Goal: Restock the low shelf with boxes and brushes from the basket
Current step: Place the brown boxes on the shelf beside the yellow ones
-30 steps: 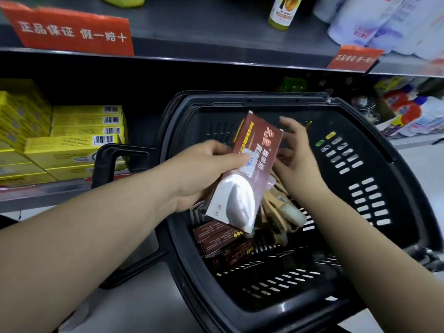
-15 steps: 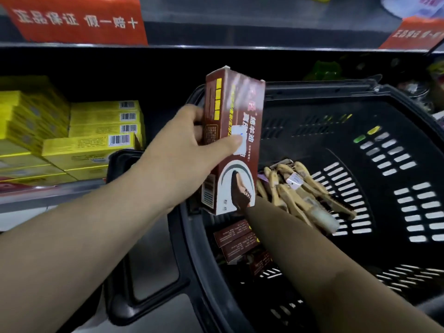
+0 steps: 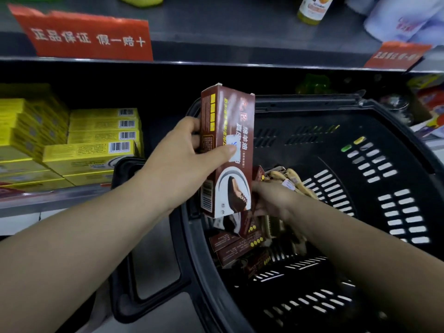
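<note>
My left hand point(image 3: 187, 159) grips a brown box point(image 3: 228, 131) with a shoe picture, holding it upright over the left rim of the black basket point(image 3: 312, 102). Reaching into the basket behind that box is my right hand point(image 3: 274, 200), its fingers hidden among the goods. Several more brown boxes point(image 3: 235, 248) lie on the basket floor. Wooden-handled brushes point(image 3: 293, 179) are piled just past my right hand. The low shelf point(image 3: 48, 200) runs along the left, behind the basket.
Stacks of yellow boxes point(image 3: 96, 140) fill the left part of the low shelf, with a dark gap between them and the basket. The basket's handle point(image 3: 125, 260) hangs down on its left side. An upper shelf with red signs point(image 3: 89, 37) and bottles overhangs.
My left hand has raised the brown box from a tilt to upright and moved it left. My right hand has dropped from beside the box down into the basket.
</note>
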### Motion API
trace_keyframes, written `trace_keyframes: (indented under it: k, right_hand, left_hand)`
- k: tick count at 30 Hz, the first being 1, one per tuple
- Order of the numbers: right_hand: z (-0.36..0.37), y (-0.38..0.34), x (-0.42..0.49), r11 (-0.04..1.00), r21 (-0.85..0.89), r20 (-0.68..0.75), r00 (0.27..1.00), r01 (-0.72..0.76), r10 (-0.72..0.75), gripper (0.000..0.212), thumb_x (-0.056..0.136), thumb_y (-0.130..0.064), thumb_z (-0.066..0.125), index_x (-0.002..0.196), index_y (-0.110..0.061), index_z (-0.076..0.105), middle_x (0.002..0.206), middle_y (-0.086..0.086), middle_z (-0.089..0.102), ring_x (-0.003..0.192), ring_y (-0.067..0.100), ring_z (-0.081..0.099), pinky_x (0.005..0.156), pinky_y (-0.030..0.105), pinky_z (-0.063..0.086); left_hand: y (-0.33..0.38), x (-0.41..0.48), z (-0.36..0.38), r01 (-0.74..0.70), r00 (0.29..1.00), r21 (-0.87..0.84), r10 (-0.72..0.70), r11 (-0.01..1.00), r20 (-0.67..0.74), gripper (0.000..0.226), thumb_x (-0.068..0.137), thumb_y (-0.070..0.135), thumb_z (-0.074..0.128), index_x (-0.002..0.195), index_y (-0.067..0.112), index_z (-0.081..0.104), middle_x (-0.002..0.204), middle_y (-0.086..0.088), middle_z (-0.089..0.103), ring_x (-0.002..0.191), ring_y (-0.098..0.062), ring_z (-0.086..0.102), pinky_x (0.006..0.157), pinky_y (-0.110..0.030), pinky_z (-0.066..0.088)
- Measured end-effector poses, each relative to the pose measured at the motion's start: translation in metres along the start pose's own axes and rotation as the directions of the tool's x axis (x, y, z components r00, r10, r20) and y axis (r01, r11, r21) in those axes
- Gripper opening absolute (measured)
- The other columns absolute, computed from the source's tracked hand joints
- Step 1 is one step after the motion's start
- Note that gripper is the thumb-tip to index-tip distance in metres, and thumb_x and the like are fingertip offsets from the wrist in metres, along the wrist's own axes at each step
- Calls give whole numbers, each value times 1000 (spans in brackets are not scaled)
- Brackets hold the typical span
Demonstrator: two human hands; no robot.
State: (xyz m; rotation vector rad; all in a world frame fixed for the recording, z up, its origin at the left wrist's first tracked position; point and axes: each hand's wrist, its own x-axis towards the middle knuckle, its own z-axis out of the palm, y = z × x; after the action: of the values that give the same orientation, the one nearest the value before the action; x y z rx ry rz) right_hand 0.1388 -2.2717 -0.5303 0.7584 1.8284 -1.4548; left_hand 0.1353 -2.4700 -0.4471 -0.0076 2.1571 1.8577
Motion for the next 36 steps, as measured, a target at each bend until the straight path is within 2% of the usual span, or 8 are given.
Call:
trace_keyframes:
  k: [5,10,13,18,23,28,32,36]
  right_hand:
    - [-32,-1,-63,955,274,-43,993,116,-109,39,82,-37,62,113,-13,61,98,12,73,82,27,71,70,37,56]
    - [-18,-18,-107,852,487,-107,981,195,-164,38,82,-43,62,63,-15,77,76,11,73,59,24,70,54,35,56]
    - [2,-33,-121,796,560,-65,970,230,-235,34,69,-46,69,68,-14,78,82,10,73,66,24,71,62,37,58]
    - [60,-66,-123,814,512,7,946,277,-325,39,77,-51,62,79,-15,78,93,12,74,77,27,71,78,46,57]
    - [121,-94,-116,881,284,-8,920,379,-393,37,91,-47,52,81,-18,74,83,7,75,70,20,72,64,32,59]
    - [153,-105,-103,857,84,-73,861,508,-503,48,95,-49,42,74,-22,75,80,4,75,72,17,72,65,27,56]
    - [156,-99,-64,435,-727,-22,614,532,-789,29,97,-23,46,119,-15,62,125,5,55,120,17,47,101,24,34]
    - [152,-91,-46,173,-927,63,590,334,-805,33,93,-17,41,119,-17,63,123,4,59,120,23,46,100,31,29]
  left_hand:
    - [4,0,3,105,993,-168,-113,980,-40,32,79,33,69,108,22,58,88,6,73,74,-8,71,66,-27,53]
    - [8,-5,-6,157,979,-265,-185,951,-84,23,79,35,65,98,26,56,90,-1,72,73,-17,72,69,-40,58]
    - [9,-10,-20,212,963,-290,-250,933,-98,22,83,36,63,101,24,55,87,-2,72,62,-15,70,58,-34,55]
    - [9,-22,-50,256,949,-416,-309,873,-64,33,87,37,60,112,15,59,90,-5,74,75,-23,71,74,-41,56]
    - [12,-41,-86,287,957,-459,-269,841,105,61,59,64,65,104,22,66,87,0,75,75,-18,73,50,-28,56]
    - [0,-46,-116,273,940,-444,-335,854,-66,67,62,48,77,119,26,49,83,1,75,71,-19,73,63,-37,56]
    - [-12,-52,-134,258,919,-431,-358,865,-168,59,63,47,76,112,30,49,75,4,75,62,-15,72,49,-26,52]
    - [-19,-57,-141,262,912,-417,-365,870,-188,67,62,44,78,118,27,46,77,1,75,62,-16,72,45,-25,51]
